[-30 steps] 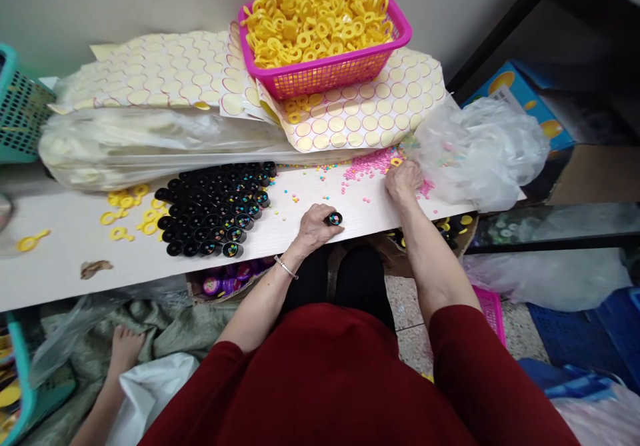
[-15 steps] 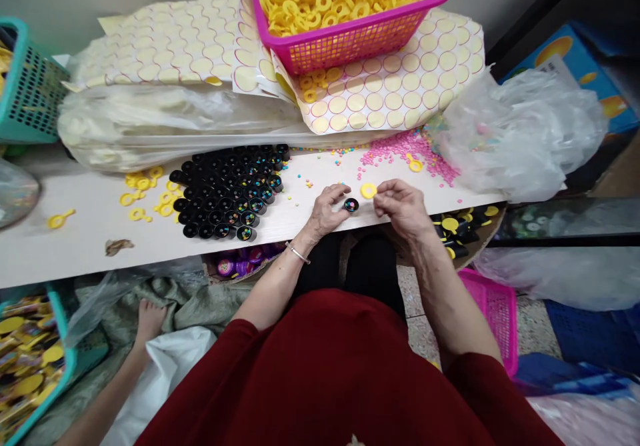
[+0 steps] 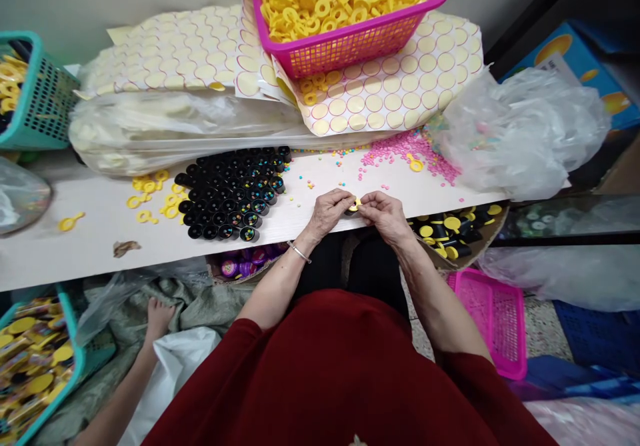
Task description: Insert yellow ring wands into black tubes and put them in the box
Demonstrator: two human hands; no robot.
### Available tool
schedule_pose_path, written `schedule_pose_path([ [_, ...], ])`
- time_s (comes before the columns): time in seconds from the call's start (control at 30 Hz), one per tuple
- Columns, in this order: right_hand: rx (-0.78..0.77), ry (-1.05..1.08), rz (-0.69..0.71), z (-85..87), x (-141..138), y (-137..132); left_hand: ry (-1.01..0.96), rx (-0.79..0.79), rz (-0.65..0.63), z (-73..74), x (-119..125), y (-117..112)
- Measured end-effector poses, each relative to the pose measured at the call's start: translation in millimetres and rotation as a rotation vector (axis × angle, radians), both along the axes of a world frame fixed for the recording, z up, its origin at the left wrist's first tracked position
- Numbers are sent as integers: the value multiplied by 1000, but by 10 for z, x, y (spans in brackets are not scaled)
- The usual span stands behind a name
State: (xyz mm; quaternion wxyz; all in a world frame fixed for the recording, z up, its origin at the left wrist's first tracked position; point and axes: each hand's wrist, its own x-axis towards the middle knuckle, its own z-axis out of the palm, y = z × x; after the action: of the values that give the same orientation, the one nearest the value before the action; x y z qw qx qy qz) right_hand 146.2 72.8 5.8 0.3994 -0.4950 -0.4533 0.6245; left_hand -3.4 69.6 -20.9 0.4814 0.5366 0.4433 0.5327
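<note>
At the table's front edge, my left hand (image 3: 328, 210) grips a small black cup (image 3: 352, 211) whose side is mostly hidden by fingers. My right hand (image 3: 386, 215) pinches a yellow ring-shaped cap (image 3: 357, 202), which lies over the cup's mouth. Whether the cap sits fully down cannot be seen. To the left stand rows of black cups (image 3: 225, 196), the nearer-right ones holding colourful candy beads. Pink candy beads (image 3: 405, 153) are spread beyond my right hand, with one loose yellow cap (image 3: 415, 163) among them.
A pink basket (image 3: 350, 43) of yellow caps stands on sticker sheets (image 3: 385, 103) at the back. More yellow caps (image 3: 150, 199) lie left of the cups. Below the right edge is a box of capped black cups (image 3: 455, 233). A person's bare foot (image 3: 161, 316) shows lower left.
My right hand has moved left and brought the yellow cap onto the black cup. My left fingers have closed in over the cup's top. The view has shifted slightly.
</note>
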Motion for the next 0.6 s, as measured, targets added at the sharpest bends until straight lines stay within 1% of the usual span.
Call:
schedule_pose_path([
  [0.13, -3, 29, -6, -17, 11, -19, 78, 34, -27, 28, -8, -4],
  [0.3, -5, 42, -17, -33, 12, -28, 82, 63, -40, 19, -14, -2],
  [0.6, -27, -68, -57, 7, -20, -40, 113, 90, -28, -34, 8, 6],
])
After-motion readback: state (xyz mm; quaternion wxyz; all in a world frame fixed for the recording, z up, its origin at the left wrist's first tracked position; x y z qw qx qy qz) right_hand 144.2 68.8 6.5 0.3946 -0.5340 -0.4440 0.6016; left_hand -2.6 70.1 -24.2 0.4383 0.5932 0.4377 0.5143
